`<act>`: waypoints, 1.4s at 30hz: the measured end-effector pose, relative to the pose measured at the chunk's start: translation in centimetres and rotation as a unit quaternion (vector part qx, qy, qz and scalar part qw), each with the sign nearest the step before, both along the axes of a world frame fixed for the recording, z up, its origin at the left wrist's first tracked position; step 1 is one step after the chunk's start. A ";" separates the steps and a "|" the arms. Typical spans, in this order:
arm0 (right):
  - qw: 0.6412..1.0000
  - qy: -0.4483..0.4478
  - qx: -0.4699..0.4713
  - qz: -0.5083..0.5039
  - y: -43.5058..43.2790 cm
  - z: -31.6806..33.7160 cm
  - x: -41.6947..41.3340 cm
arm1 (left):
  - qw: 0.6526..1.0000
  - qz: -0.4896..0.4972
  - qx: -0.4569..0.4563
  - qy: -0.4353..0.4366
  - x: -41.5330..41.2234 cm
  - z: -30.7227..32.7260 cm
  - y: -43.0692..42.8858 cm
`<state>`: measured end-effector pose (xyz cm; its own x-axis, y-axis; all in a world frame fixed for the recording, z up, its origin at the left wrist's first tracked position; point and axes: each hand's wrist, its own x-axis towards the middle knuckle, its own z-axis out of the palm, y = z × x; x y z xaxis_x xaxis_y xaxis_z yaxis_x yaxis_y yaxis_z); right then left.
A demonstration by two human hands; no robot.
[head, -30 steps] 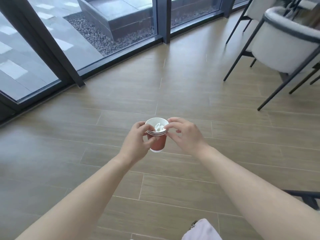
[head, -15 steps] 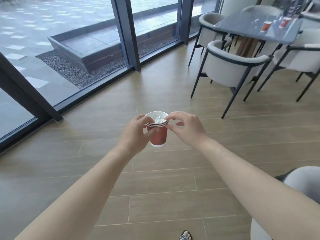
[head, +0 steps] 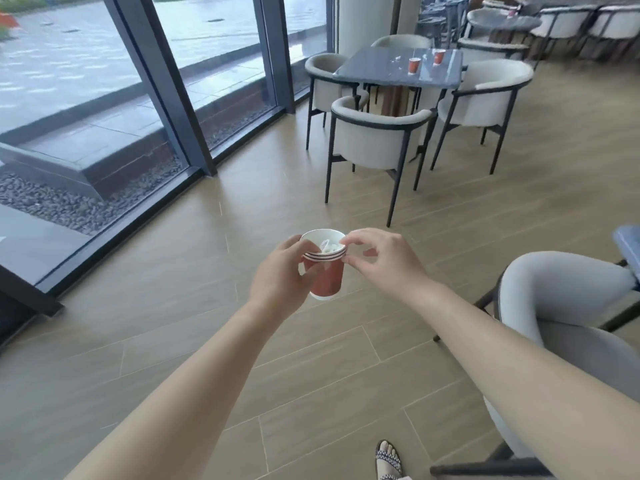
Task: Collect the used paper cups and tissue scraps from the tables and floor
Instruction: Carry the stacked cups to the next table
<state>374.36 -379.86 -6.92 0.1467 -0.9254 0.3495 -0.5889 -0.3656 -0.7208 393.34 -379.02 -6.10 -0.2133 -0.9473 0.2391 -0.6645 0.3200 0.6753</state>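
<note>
1. My left hand (head: 280,278) is wrapped round the cup stack (head: 325,280), with tissue (head: 327,245) inside. My right hand (head: 384,268) pinches its rim.
2. Two more cups (head: 414,65) are on the table (head: 374,72) at 1 o'clock.
3. A chair (head: 374,140) blocks the way there.

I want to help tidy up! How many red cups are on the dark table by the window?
2. One cup stands near the middle of the table; the other cup stands just beyond it, to its right. Farther tables are too blurred to tell.
</note>
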 end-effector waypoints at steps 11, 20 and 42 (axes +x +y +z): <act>0.988 -0.001 0.029 -0.153 14.1 -0.9 -1.2 | 0.989 -0.147 0.025 -0.005 -1.7 -0.4 7.5; 0.958 -0.018 0.045 -0.281 24.1 0.1 -7.1 | 0.960 -0.278 0.021 0.023 -9.5 0.2 12.5; 0.869 -0.028 0.045 -0.492 44.4 0.0 -28.1 | 0.862 -0.506 0.026 0.018 -36.6 0.3 26.8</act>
<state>346.23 -335.51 -6.90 -0.7468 -0.6163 0.2499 -0.5466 0.3547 -0.7586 356.69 -352.19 -5.83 -0.9299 -0.2909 0.2250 -0.0420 0.6918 0.7209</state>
